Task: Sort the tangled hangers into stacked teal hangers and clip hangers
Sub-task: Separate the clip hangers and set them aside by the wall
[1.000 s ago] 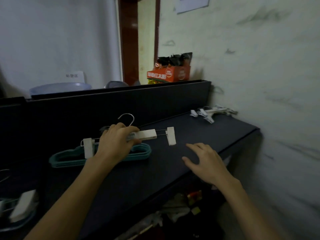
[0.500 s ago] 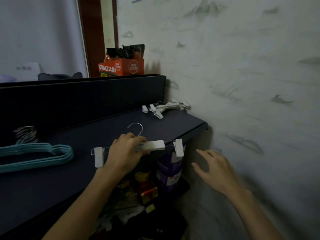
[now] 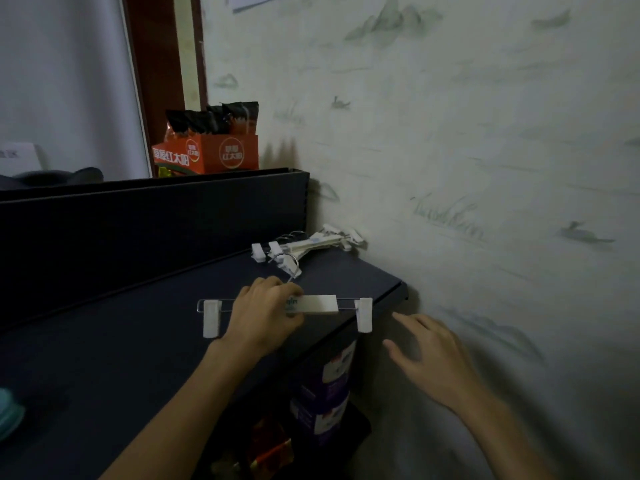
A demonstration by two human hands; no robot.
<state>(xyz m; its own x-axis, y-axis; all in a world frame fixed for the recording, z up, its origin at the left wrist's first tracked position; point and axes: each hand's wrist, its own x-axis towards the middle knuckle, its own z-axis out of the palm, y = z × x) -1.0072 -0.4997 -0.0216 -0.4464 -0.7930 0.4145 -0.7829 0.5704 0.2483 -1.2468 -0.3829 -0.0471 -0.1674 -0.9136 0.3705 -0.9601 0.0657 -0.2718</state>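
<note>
Head view, clip hanger [image 3: 320, 304]: a person's left hand [image 3: 265, 311] is gripping its white centre bar, fingers curled round it, carrying it level above the dark shelf [image 3: 121, 341], near the clip-hanger pile [image 3: 308, 245] by the wall.
Handling: it is looking light and rigid; the centre bar seems the surest hold, as the thin wire and end clips may snag.
Right hand [image 3: 429, 355]: hovering spread and empty beside the shelf edge.
Teal hangers [image 3: 8, 414]: lying at far left.
</note>
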